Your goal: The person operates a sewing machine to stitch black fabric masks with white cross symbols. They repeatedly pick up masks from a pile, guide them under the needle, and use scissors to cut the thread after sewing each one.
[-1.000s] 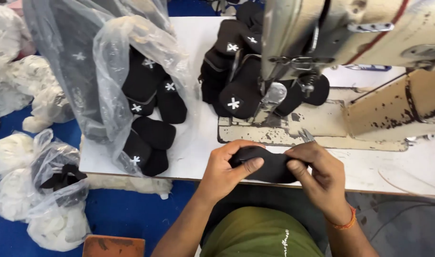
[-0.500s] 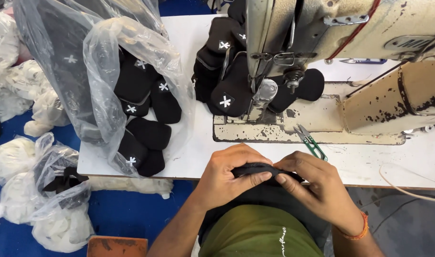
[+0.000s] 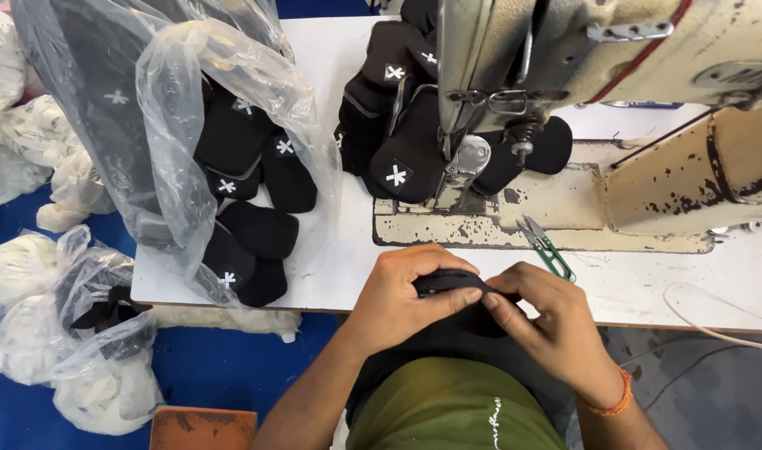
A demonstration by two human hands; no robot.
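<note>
Worn cream sewing machine (image 3: 648,179); green-handled thread snips (image 3: 548,247); clear plastic bag (image 3: 172,125) of black fabric pieces; white table (image 3: 331,275).

A white table (image 3: 331,283) stands on blue floor (image 3: 231,375) (evenly lit, no shadows).

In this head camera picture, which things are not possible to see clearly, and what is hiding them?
- Black fabric piece: mostly covered by the left hand and right hand; its shape cannot be told.
- Needle area of the sewing machine: hidden behind the machine head.
- Black pieces in the plastic bag: blurred by crinkled plastic; count unclear.
- Thread snips: blade tips too small to tell.
- Machine's right end: cut off by the frame edge.
</note>
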